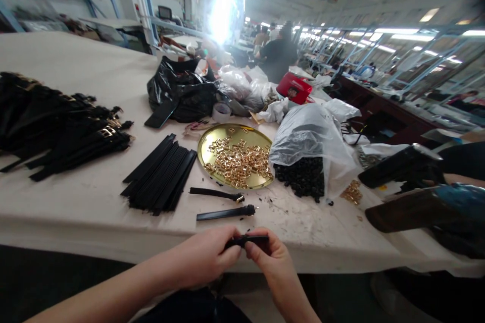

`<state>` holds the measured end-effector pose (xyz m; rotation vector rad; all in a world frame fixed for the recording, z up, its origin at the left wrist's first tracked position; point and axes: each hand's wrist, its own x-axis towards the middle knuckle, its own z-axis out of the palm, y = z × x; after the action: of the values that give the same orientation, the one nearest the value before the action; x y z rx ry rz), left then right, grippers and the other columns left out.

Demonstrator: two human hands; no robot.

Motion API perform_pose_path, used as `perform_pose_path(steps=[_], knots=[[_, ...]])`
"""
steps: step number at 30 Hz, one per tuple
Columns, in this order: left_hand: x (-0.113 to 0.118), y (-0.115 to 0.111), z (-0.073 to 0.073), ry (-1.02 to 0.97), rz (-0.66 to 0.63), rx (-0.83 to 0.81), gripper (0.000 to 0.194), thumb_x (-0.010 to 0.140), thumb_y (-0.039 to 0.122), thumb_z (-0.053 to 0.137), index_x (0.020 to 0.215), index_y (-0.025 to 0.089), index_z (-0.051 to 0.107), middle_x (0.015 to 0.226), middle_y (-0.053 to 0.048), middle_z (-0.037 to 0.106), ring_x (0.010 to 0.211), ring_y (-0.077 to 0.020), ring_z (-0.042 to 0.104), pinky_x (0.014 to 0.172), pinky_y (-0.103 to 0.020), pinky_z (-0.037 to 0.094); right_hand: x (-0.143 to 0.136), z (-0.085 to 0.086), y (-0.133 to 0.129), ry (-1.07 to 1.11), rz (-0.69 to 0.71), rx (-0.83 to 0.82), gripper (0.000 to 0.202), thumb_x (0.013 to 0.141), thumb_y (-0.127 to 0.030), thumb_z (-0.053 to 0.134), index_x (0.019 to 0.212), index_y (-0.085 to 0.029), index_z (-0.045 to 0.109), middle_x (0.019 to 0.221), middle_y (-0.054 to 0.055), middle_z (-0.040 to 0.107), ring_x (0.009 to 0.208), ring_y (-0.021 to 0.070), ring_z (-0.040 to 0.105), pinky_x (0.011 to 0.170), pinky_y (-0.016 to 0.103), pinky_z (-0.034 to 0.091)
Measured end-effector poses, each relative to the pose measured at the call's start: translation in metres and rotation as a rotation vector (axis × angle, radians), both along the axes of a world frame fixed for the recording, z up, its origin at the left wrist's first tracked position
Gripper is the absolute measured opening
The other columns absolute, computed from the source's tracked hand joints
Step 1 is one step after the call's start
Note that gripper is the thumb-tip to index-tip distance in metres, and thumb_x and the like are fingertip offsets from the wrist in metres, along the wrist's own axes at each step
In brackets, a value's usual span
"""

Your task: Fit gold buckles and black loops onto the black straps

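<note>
Strip [259, 238] pinched by left hand [208, 255] and right hand [276, 257] at table [322, 245] edge, left-side pile [49, 123] and two loose strips [223, 213] look fitted, flat stack [161, 176] beside tray [259, 140] looks unfitted.

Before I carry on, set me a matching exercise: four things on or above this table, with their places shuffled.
1. Gold buckles
2. Stack of black strips
3. Translucent bag
4. Small black item

A. Partly covering small black pieces
B. Between left hand and right hand
C. On the round tray
D. Just left of the tray

Pairs: 1-C, 2-D, 3-A, 4-B
</note>
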<state>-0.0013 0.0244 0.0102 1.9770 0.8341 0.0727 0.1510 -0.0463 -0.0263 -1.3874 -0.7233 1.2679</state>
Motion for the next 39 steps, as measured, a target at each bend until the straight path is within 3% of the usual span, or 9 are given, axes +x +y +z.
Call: perform_pose_path(steps=[4, 7, 10, 14, 17, 21, 26, 33, 39], knots=[[0.005, 0.011, -0.006, -0.067, 0.095, -0.101, 0.044, 0.086, 0.045, 0.037, 0.123, 0.023, 0.042, 0.117, -0.007, 0.056, 0.100, -0.0216, 0.052, 0.083, -0.030, 0.037, -0.006, -0.004, 0.013, 0.000, 0.016, -0.007, 0.025, 0.060, -0.039, 0.073, 0.069, -0.019, 0.061, 0.061, -0.004, 0.058, 0.060, 0.0121, 0.051, 0.058, 0.023, 0.040], [0.011, 0.026, -0.013, -0.125, 0.123, -0.096, 0.035, 0.087, 0.044, 0.033, 0.100, 0.021, 0.055, 0.095, -0.004, 0.062, 0.086, -0.0190, 0.055, 0.074, -0.027, 0.038, 0.004, -0.001, 0.027, -0.139, 0.166, 0.033, 0.027, 0.070, -0.045, 0.063, 0.069, -0.018, 0.059, 0.059, -0.003, 0.054, 0.058, 0.0125, 0.049, 0.056, 0.024, 0.040], [0.015, 0.043, -0.017, -0.154, 0.230, -0.115, 0.037, 0.086, 0.046, 0.032, 0.070, 0.018, 0.049, 0.064, 0.000, 0.053, 0.060, -0.0135, 0.047, 0.055, -0.023, 0.034, 0.029, 0.005, 0.056, -0.543, 0.235, 0.123, 0.025, 0.081, -0.041, 0.050, 0.079, -0.018, 0.060, 0.068, 0.000, 0.057, 0.064, 0.0142, 0.052, 0.059, 0.024, 0.041], [0.017, 0.055, -0.017, -0.274, 0.352, -0.422, 0.041, 0.082, 0.056, 0.031, 0.065, 0.020, 0.036, 0.050, 0.007, 0.032, 0.044, -0.0080, 0.028, 0.042, -0.020, 0.023, 0.064, 0.001, 0.122, -1.270, 0.245, 0.116, 0.017, 0.085, -0.024, 0.044, 0.090, -0.018, 0.060, 0.086, 0.006, 0.060, 0.079, 0.0168, 0.056, 0.070, 0.026, 0.040], [0.019, 0.055, -0.017, -0.328, 0.420, -0.591, 0.044, 0.076, 0.063, 0.036, 0.066, 0.020, 0.033, 0.050, 0.008, 0.029, 0.043, -0.0068, 0.025, 0.039, -0.018, 0.019, 0.074, -0.012, 0.167, -1.394, 0.294, 0.064, 0.014, 0.079, -0.011, 0.047, 0.079, -0.015, 0.061, 0.084, 0.010, 0.059, 0.079, 0.0204, 0.056, 0.070, 0.029, 0.039], [0.016, 0.051, -0.017, -0.347, 0.442, -0.640, 0.045, 0.075, 0.064, 0.039, 0.066, 0.020, 0.034, 0.048, 0.009, 0.031, 0.041, -0.0055, 0.025, 0.037, -0.018, 0.017, 0.079, -0.020, 0.183, -1.359, 0.322, 0.058, 0.013, 0.072, -0.006, 0.050, 0.065, -0.016, 0.056, 0.079, 0.010, 0.059, 0.077, 0.0213, 0.057, 0.069, 0.030, 0.039], [0.017, 0.046, -0.015, -0.471, 0.515, -0.610, 0.040, 0.075, 0.058, 0.044, 0.073, 0.018, 0.040, 0.048, 0.009, 0.036, 0.039, -0.0042, 0.025, 0.037, -0.017, 0.019, 0.076, -0.002, 0.136, -1.170, 0.306, 0.084, 0.008, 0.080, -0.021, 0.048, 0.075, -0.017, 0.053, 0.080, 0.006, 0.060, 0.075, 0.0176, 0.058, 0.069, 0.029, 0.044], [0.031, 0.031, -0.005, -0.481, 0.433, -0.561, 0.037, 0.072, 0.049, 0.055, 0.085, 0.016, 0.047, 0.049, 0.010, 0.036, 0.040, -0.0042, 0.028, 0.039, -0.017, 0.023, 0.036, 0.027, 0.045, 0.176, 0.174, -0.040, 0.023, 0.069, -0.038, 0.067, 0.077, -0.018, 0.058, 0.078, 0.001, 0.065, 0.061, 0.0103, 0.059, 0.061, 0.025, 0.047], [0.030, 0.011, -0.001, -0.282, 0.346, -0.409, 0.032, 0.075, 0.046, 0.054, 0.082, 0.015, 0.049, 0.053, 0.008, 0.042, 0.041, -0.0046, 0.032, 0.039, -0.017, 0.024, 0.024, 0.029, 0.015, 0.172, 0.131, -0.041, 0.025, 0.065, -0.035, 0.072, 0.082, -0.017, 0.063, 0.069, 0.000, 0.065, 0.060, 0.0105, 0.059, 0.060, 0.024, 0.048]])
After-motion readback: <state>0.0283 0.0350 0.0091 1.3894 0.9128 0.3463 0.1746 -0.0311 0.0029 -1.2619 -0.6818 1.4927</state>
